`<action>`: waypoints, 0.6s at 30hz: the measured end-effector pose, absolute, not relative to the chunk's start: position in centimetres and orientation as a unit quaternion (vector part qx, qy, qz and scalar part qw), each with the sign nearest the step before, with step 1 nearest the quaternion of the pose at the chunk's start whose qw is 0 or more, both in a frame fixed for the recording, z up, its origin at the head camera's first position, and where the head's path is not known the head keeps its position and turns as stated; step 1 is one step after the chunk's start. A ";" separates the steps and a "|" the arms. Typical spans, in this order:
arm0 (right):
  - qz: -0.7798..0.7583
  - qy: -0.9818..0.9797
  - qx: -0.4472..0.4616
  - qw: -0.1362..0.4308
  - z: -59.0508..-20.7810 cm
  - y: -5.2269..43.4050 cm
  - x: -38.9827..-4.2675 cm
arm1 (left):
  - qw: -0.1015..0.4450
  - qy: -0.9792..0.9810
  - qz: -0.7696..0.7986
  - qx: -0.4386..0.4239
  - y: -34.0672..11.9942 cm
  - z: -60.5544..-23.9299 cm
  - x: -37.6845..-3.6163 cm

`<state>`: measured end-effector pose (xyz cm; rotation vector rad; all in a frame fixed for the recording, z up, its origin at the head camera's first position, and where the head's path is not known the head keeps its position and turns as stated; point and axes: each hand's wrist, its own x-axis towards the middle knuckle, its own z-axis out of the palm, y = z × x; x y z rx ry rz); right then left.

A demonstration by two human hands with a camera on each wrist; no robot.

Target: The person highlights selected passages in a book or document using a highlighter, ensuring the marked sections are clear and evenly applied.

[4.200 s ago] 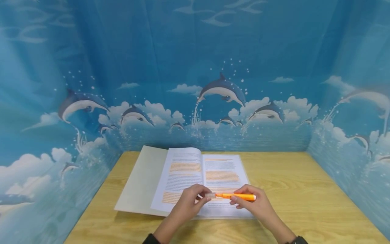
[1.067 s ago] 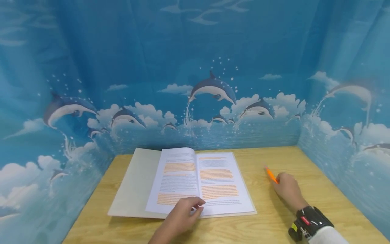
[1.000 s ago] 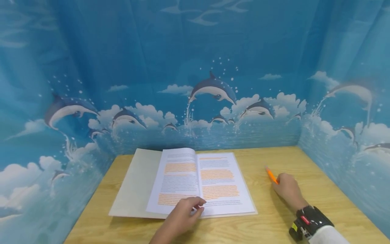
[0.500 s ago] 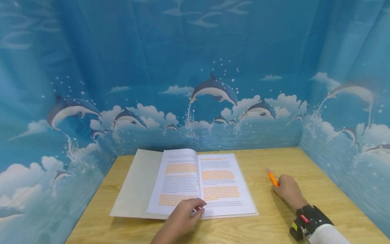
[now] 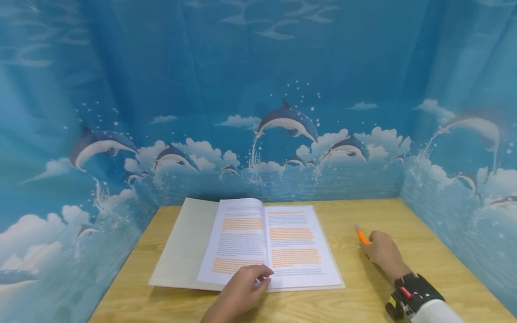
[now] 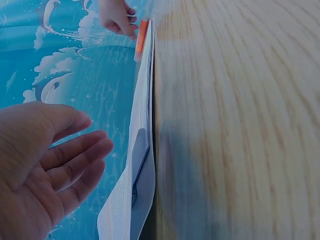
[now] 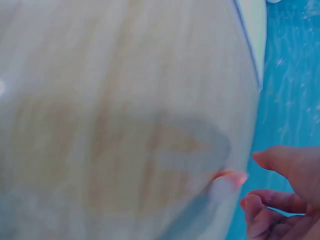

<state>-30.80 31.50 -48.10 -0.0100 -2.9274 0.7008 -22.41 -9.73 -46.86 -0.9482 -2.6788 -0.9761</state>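
Note:
An orange highlighter (image 5: 361, 235) with its clear cap on lies on the table to the right of the open book. My right hand (image 5: 382, 252) is over its near end, thumb and fingers parted. In the right wrist view the highlighter's pale end (image 7: 227, 184) rests on the wood, a little apart from the right hand (image 7: 285, 192). Printed pages with orange-marked lines fill the open book (image 5: 292, 280). Near its lower middle edge hovers my left hand (image 5: 245, 287), holding nothing. Seen from the left wrist, the left hand (image 6: 55, 165) has loosely bent fingers.
The book's pale cover (image 5: 181, 251) spreads out to the left. Beneath everything is a light wooden table (image 5: 307, 307). A blue dolphin-print curtain (image 5: 226, 89) encloses the back and both sides.
The highlighter was uncapped over the book, with the left hand on its cap. Now capped, it lies to the right on the table. The right fingers have loosened from it; the left hand stays put.

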 end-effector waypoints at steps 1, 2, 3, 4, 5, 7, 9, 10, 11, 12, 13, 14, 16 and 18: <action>0.231 -0.970 0.012 0.078 -47.8 31.1 -30.9 | 0.071 -0.890 -0.323 -0.314 -9.8 -46.9 -22.4; 0.234 -0.968 0.033 0.089 -47.5 30.6 -30.9 | 0.076 -0.891 -0.320 -0.312 -9.9 -46.9 -22.4; 0.237 -0.965 0.062 0.097 -47.2 30.1 -31.0 | 0.081 -0.893 -0.317 -0.311 -9.9 -46.9 -22.4; 0.242 -0.960 0.096 0.101 -47.1 29.5 -31.0 | 0.087 -0.894 -0.312 -0.308 -10.0 -47.0 -22.4; 0.246 -0.954 0.140 0.104 -47.1 29.0 -31.0 | 0.094 -0.896 -0.308 -0.305 -10.1 -47.0 -22.4; 0.254 -0.934 0.233 0.091 -47.3 28.0 -31.2 | 0.108 -0.901 -0.298 -0.298 -10.3 -47.0 -22.4; 0.249 -0.917 0.306 0.059 -47.6 27.1 -31.2 | 0.121 -0.905 -0.292 -0.285 -10.5 -47.1 -22.5; 0.242 -0.909 0.337 0.050 -47.8 26.8 -31.3 | 0.127 -0.907 -0.289 -0.277 -10.7 -47.1 -22.5; 0.231 -0.904 0.358 0.042 -47.9 26.5 -31.3 | 0.134 -0.910 -0.286 -0.267 -10.9 -47.1 -22.5; 0.225 -0.902 0.368 0.030 -48.0 26.3 -31.2 | 0.142 -0.913 -0.282 -0.258 -11.2 -47.0 -22.6; 0.218 -0.901 0.373 0.022 -48.1 26.1 -31.2 | 0.153 -0.916 -0.279 -0.246 -11.5 -46.9 -22.6; 0.216 -0.902 0.374 0.011 -48.2 26.0 -31.1 | 0.166 -0.920 -0.274 -0.228 -12.0 -46.8 -22.6; 0.211 -0.903 0.375 -0.006 -48.3 25.8 -31.0 | 0.198 -0.926 -0.262 -0.186 -13.2 -46.5 -22.7; 0.206 -0.904 0.375 -0.021 -48.4 25.6 -30.8 | 0.233 -0.929 -0.255 -0.133 -14.9 -46.0 -22.8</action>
